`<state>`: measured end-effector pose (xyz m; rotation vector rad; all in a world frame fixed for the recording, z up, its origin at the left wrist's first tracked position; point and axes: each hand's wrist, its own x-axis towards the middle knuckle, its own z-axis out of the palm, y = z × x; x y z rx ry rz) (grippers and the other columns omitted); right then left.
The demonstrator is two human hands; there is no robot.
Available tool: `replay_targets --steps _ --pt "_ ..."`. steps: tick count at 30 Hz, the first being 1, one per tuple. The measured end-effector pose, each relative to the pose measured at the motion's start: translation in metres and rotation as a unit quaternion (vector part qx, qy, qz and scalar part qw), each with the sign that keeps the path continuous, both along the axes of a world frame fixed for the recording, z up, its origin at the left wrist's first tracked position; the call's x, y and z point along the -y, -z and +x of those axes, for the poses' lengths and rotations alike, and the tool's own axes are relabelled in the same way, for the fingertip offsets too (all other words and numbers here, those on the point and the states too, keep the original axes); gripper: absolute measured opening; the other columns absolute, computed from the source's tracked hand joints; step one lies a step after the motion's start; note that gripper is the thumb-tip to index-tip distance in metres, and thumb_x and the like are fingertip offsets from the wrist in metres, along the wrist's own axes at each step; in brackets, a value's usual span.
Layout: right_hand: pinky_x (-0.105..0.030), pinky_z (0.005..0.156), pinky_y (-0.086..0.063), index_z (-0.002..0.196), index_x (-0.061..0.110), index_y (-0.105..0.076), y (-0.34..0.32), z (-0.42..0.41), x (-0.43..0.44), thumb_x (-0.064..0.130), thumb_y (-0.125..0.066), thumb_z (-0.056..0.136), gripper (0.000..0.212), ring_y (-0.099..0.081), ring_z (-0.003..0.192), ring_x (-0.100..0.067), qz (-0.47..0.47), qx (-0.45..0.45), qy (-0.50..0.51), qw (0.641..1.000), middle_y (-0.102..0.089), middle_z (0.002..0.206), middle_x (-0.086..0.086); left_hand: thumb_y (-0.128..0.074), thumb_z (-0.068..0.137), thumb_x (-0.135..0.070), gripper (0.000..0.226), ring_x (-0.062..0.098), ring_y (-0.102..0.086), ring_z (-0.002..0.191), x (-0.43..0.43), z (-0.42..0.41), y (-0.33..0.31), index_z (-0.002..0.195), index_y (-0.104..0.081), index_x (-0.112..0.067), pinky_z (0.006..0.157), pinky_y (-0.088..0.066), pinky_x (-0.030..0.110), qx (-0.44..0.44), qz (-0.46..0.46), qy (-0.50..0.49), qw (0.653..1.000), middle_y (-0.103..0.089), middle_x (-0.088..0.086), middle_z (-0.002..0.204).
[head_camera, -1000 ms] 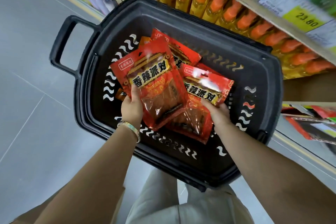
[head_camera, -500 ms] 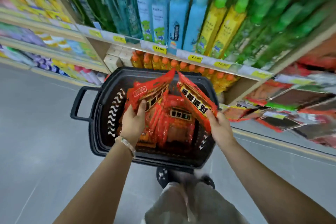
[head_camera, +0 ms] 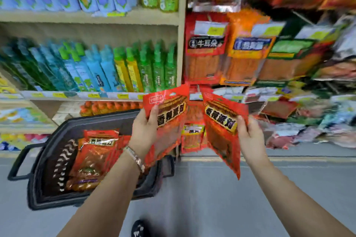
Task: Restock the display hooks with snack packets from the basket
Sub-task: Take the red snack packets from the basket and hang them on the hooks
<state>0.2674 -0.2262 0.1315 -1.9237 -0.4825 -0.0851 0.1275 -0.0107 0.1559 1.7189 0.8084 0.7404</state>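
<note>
Both forearms reach up from 6 o'clock, the left hand gripping a red packet with its thumb across the front, the right hand pinching a second packet by its edge, both held near centre before hanging snacks at 1 o'clock, the basket at 8 o'clock.

香辣派对 on my left-hand packet, same on my right-hand packet, 牛耳朵 on a hanging red pouch

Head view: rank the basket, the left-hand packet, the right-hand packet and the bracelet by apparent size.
1. basket
2. left-hand packet and right-hand packet: they look alike, so unranked
3. bracelet
</note>
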Motion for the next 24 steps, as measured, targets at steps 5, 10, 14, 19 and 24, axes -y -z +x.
replay_targets --steps 5,10,14,19,24 --pt "-0.038 0.075 -0.04 0.088 0.005 -0.057 -0.046 0.055 0.086 0.031 -0.044 0.1 0.031 -0.054 0.079 -0.015 0.02 0.023 0.07 0.997 -0.06 0.084 -0.013 -0.052 0.093 -0.031 0.018 0.001 -0.06 0.079 0.06 0.069 -0.041 0.083 -0.066 -0.025 0.073 -0.046 0.02 0.036 -0.006 0.012 0.999 -0.065 -0.009 0.08" --pt "-0.037 0.068 -0.035 0.089 -0.003 -0.053 -0.103 0.11 0.13 0.031 -0.041 0.1 0.038 -0.046 0.073 -0.023 0.037 0.066 0.111 0.991 -0.051 0.078 -0.011 -0.052 0.088 -0.038 0.024 0.01 -0.052 0.063 0.093 0.128 -0.095 0.073 -0.061 -0.023 0.064 -0.041 0.031 0.088 0.033 0.035 0.995 -0.057 -0.009 0.066" --pt "-0.032 0.065 -0.03 0.086 0.001 -0.055 -0.151 0.158 0.139 0.029 -0.04 0.1 0.035 -0.043 0.07 -0.02 0.067 0.1 0.14 0.983 -0.047 0.073 -0.005 -0.059 0.081 -0.051 0.02 -0.003 -0.062 0.07 0.102 0.174 -0.136 0.069 -0.068 -0.038 0.069 -0.049 0.029 0.127 0.07 0.053 0.988 -0.067 -0.021 0.068" --pt "-0.022 0.049 -0.028 0.069 0.014 -0.053 -0.209 0.218 0.133 0.028 -0.045 0.097 0.032 -0.038 0.052 -0.002 0.135 0.131 0.159 0.969 -0.042 0.062 0.002 -0.059 0.071 -0.064 0.017 -0.009 -0.063 0.068 0.105 0.23 -0.182 0.07 -0.068 -0.049 0.07 -0.052 0.028 0.197 0.089 0.086 0.973 -0.068 -0.026 0.069" --pt "-0.024 0.052 -0.029 0.077 0.0 -0.055 -0.255 0.284 0.112 0.036 -0.049 0.093 0.04 -0.031 0.048 -0.002 0.218 0.113 0.139 0.959 -0.041 0.066 -0.001 -0.066 0.078 -0.05 0.021 0.019 -0.069 0.083 0.095 0.288 -0.217 0.074 -0.069 -0.03 0.082 -0.054 0.049 0.25 0.074 0.095 0.961 -0.073 -0.003 0.082"
